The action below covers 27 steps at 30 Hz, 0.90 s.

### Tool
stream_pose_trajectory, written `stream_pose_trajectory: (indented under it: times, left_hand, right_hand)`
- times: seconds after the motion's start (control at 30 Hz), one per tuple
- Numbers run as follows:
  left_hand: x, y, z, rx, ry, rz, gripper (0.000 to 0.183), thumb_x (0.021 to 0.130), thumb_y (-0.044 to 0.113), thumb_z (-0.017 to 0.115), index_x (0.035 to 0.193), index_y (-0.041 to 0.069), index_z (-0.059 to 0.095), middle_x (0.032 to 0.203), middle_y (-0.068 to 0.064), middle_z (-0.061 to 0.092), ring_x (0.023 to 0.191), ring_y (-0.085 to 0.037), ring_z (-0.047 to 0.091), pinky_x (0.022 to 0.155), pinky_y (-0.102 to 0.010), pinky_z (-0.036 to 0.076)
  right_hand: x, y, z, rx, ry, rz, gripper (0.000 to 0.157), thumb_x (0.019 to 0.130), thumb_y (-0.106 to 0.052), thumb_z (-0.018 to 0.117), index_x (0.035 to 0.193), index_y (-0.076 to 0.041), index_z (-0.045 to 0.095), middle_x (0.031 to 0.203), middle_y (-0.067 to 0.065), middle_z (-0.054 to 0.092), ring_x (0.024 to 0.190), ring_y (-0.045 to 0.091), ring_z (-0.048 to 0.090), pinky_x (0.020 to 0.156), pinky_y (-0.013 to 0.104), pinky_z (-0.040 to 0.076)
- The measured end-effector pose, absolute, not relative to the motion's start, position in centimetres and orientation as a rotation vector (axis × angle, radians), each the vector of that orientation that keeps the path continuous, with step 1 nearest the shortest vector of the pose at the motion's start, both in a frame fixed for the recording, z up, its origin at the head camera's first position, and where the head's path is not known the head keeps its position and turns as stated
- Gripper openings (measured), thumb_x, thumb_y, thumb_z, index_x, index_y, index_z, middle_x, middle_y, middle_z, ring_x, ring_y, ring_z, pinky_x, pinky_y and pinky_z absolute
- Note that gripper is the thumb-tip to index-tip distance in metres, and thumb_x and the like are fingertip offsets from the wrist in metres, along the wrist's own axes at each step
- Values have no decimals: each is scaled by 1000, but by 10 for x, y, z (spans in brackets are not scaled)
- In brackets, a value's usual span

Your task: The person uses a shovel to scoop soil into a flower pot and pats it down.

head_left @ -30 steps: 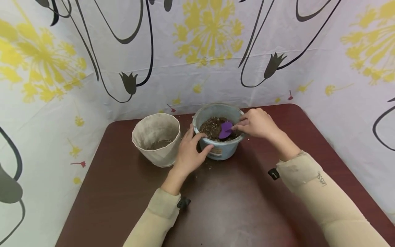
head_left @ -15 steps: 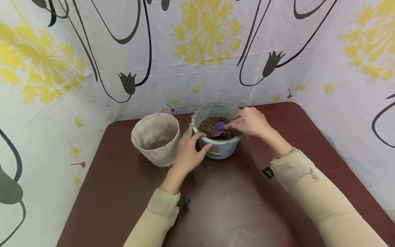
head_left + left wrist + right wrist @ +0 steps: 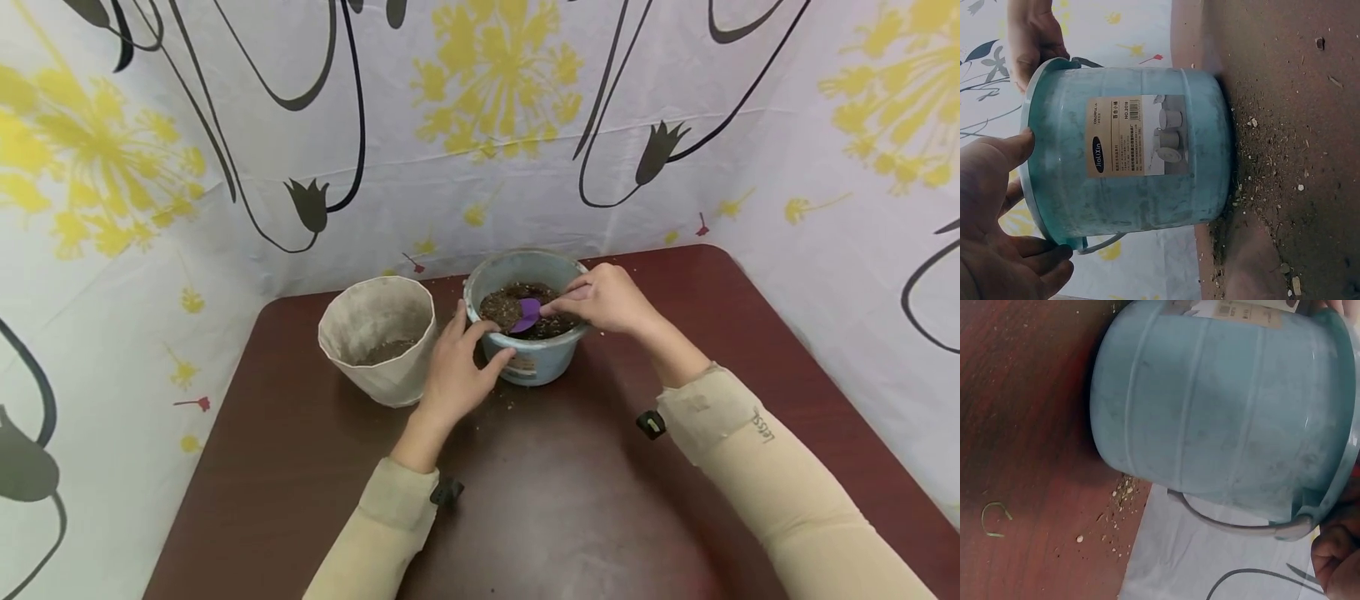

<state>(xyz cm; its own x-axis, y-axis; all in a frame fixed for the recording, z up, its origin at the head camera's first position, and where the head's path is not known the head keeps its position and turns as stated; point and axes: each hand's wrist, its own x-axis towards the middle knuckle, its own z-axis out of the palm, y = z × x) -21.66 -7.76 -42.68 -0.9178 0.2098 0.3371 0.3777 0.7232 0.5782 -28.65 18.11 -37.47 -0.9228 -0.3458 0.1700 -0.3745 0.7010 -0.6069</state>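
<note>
A blue plastic bucket point(image 3: 551, 360) with dark soil point(image 3: 499, 308) in it stands at the back of the table. My left hand point(image 3: 459, 375) grips its near left rim, fingers spread along the side and thumb at the front; the left wrist view shows this hand point(image 3: 988, 212) beside the labelled bucket wall point(image 3: 1147, 203). Over the right rim, my right hand point(image 3: 617, 300) holds a small purple trowel point(image 3: 528, 315) by the handle. Its blade is in the soil, partly covered. In the right wrist view, the bucket point(image 3: 1197, 412) hides the trowel.
A whitish pot point(image 3: 386, 379) with a little soil at its bottom stands just left of the bucket. Soil crumbs point(image 3: 1254, 162) lie on the table around the bucket's base. Patterned cloth point(image 3: 465, 125) hangs behind the table and at both sides.
My right hand has moved left and the purple trowel has pushed leftward through the soil, toward the bucket's left wall. The left hand keeps its place on the rim.
</note>
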Motion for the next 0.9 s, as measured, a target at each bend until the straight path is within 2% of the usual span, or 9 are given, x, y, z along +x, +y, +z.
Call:
stream_pose_trajectory:
  times: [0.17,0.3,0.43,0.7,0.9]
  left_hand:
    - [-216,-79,-428,-472,-2666,-979,41,94,46,70,122,16,69,162,-26,22,145,-44,33,113,-60,33]
    - [-216,-80,-428,-468,-2661,-951,40,94,47,71,121,17,69,162,-27,24,146,-44,33,114,-59,32]
    - [-216,-80,-429,-467,-2663,-927,40,94,47,70,121,18,69,161,-28,25,145,-43,34,114,-58,33]
    - [-216,-78,-429,-474,-2649,-939,40,94,46,70,122,17,69,162,-27,25,145,-45,34,113,-61,33]
    - [-217,-76,-430,-469,-2651,-960,40,95,46,70,123,18,69,163,-25,23,145,-46,32,113,-62,32]
  right_hand:
    - [-282,187,-376,480,-2869,1204,24,91,-38,76,97,-16,84,85,6,78,43,15,52,47,29,45]
    - [-279,192,-380,407,-2814,1359,25,89,-43,78,98,-21,84,84,4,78,44,11,43,43,27,40]
    - [-277,198,-387,413,-2726,1428,29,88,-42,79,98,-16,83,84,1,78,46,9,40,43,25,35]
    - [-270,207,-399,397,-2626,1480,30,88,-41,80,97,-12,83,84,4,77,54,19,61,50,28,49]
    - [-264,211,-400,366,-2578,1482,28,89,-34,80,102,-9,82,90,1,78,60,12,62,55,26,51]
